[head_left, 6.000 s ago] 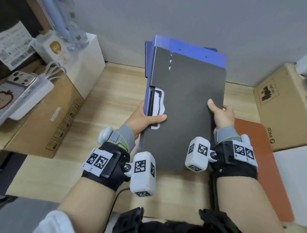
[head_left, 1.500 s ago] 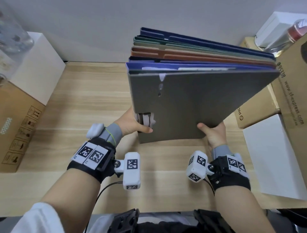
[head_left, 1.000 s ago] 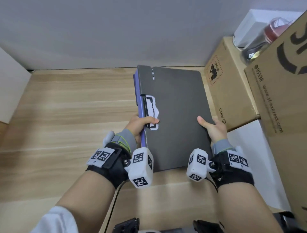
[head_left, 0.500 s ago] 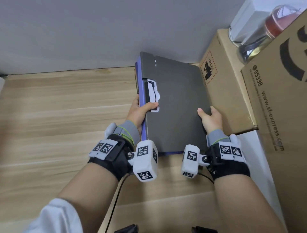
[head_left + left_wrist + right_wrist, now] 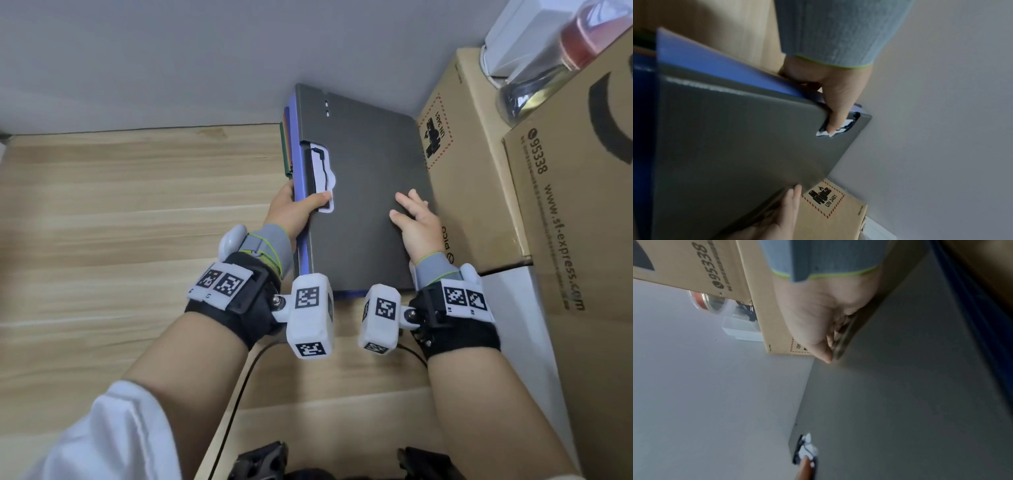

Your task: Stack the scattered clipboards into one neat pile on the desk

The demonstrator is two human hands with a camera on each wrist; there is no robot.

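A pile of clipboards lies on the wooden desk (image 5: 137,222) against the back wall, with a dark grey clipboard (image 5: 363,164) on top. Blue, orange and green edges (image 5: 291,154) show along its left side. My left hand (image 5: 296,209) grips the pile's left edge, thumb on the white clip (image 5: 323,174) and fingers hidden beneath. The left wrist view shows that thumb (image 5: 835,116) pressed on the clip. My right hand (image 5: 412,219) rests on the grey board's right side with fingers straight. In the right wrist view it (image 5: 818,318) lies along the board's edge.
A cardboard box (image 5: 469,171) touches the pile's right side, and a bigger box (image 5: 575,212) stands right of it. A white box (image 5: 524,31) and a bottle (image 5: 561,58) sit on top. A black cable (image 5: 239,394) runs over the near desk edge.
The pile came down flat and slid back toward the wall beside the box. My right hand released the pile's right edge and now lies on top with straight fingers.
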